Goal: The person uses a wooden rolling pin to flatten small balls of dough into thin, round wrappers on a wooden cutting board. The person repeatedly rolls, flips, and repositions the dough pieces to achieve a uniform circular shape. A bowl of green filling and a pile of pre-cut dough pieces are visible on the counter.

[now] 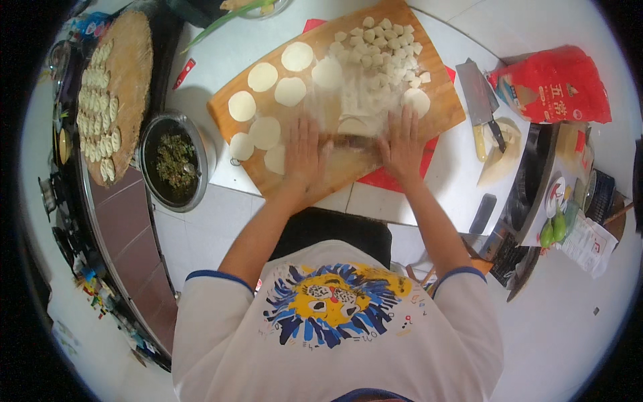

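Note:
Fingers stretched forward, my left hand (306,153) and my right hand (403,146) lie flat over the two ends of a short brown rolling pin (353,141). Its middle shows between them, slightly blurred; the ends are hidden under my palms. Just beyond the pin is a dough round (353,126), partly covered by it. Several flat dough wrappers (262,77) spread over the left of the floured wooden board (439,80). One wrapper (416,102) lies by my right fingertips. Small dough pieces (383,41) are heaped at the board's far right.
Left of the board stands a metal bowl of chopped green filling (175,161). Beyond it, a round board (134,60) carries rows of filled dumplings (98,110). At right are a cleaver (477,87), a yellow-handled knife (479,144), a red bag (556,84) and a dark phone-shaped object (483,214).

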`<state>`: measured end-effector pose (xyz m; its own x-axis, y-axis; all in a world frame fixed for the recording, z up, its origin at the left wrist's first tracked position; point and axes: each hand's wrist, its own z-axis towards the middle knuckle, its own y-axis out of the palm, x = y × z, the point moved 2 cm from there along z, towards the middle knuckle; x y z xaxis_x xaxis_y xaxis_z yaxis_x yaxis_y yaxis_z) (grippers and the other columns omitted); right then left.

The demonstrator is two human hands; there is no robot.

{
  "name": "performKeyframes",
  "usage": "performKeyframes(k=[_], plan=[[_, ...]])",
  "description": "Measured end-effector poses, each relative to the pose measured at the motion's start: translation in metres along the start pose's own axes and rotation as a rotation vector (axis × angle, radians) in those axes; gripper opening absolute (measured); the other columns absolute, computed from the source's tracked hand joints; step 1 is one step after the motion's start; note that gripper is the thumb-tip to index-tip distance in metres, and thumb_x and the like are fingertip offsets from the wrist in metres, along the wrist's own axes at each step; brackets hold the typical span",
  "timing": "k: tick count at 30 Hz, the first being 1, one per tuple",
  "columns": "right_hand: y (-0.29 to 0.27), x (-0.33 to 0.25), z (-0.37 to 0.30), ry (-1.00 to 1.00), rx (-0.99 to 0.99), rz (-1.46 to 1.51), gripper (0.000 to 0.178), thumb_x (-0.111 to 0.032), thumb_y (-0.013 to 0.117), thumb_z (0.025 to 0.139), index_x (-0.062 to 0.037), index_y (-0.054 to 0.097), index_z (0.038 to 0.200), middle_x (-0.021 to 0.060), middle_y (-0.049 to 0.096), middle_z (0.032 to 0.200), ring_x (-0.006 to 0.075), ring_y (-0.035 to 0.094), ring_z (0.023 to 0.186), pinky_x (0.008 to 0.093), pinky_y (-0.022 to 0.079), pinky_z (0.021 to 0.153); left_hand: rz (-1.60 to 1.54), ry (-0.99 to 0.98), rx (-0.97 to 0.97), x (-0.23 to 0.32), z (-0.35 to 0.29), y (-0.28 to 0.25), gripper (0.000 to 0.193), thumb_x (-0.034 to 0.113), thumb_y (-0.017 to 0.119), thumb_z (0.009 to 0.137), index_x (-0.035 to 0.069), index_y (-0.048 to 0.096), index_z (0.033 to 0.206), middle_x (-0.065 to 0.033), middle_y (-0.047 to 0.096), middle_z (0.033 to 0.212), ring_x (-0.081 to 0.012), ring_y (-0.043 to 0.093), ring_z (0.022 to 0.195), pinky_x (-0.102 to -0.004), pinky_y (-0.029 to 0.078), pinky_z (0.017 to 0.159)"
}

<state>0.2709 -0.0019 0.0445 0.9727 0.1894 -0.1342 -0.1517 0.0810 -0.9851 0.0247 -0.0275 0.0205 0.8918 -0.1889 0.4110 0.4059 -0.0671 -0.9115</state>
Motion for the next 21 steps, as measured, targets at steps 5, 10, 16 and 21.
performKeyframes(k=[5, 10, 16, 21], plan=[[0.018, 0.013, 0.052, 0.121, 0.070, -0.100, 0.064, -0.049, 0.049, 0.091, -0.0165, 0.039, 0.145, 0.0185, 0.018, 0.158, 0.0355, 0.017, 0.145, 0.0631, 0.008, 0.112, 0.047, -0.018, 0.065, 0.004, 0.083, -0.015, 0.072, 0.028, 0.059, 0.090, 0.001, 0.025, 0.148, -0.0219, 0.020, 0.154, -0.0403, 0.020, 0.141, -0.0512, 0.017, 0.116], [-0.005, -0.004, -0.021, -0.092, -0.051, 0.128, 0.055, -0.041, 0.059, 0.087, -0.0097, 0.048, 0.131, 0.0186, 0.043, 0.136, 0.0349, 0.039, 0.129, 0.0550, 0.026, 0.105, 0.013, 0.031, -0.029, -0.001, 0.016, -0.010, 0.069, 0.028, 0.060, 0.089, 0.000, 0.031, 0.144, -0.0234, 0.025, 0.151, -0.0410, 0.021, 0.141, -0.0508, 0.019, 0.115], [-0.001, 0.012, -0.022, -0.029, -0.089, 0.322, 0.035, -0.020, 0.071, 0.078, -0.0053, 0.052, 0.103, 0.0153, 0.056, 0.097, 0.0355, 0.057, 0.090, 0.0430, 0.046, 0.076, -0.129, -0.230, 0.065, 0.022, 0.040, -0.041, 0.071, 0.033, 0.065, 0.083, 0.000, 0.037, 0.140, -0.0263, 0.039, 0.138, -0.0420, 0.038, 0.127, -0.0505, 0.030, 0.108], [-0.023, 0.016, -0.020, 0.202, 0.062, 0.480, 0.031, -0.013, 0.071, 0.079, -0.0031, 0.052, 0.101, 0.0179, 0.055, 0.093, 0.0382, 0.057, 0.084, 0.0454, 0.045, 0.068, 0.017, -0.087, -0.073, 0.062, 0.038, 0.015, 0.063, 0.030, 0.066, 0.080, -0.001, 0.046, 0.131, -0.0221, 0.049, 0.125, -0.0373, 0.047, 0.118, -0.0477, 0.038, 0.099]])
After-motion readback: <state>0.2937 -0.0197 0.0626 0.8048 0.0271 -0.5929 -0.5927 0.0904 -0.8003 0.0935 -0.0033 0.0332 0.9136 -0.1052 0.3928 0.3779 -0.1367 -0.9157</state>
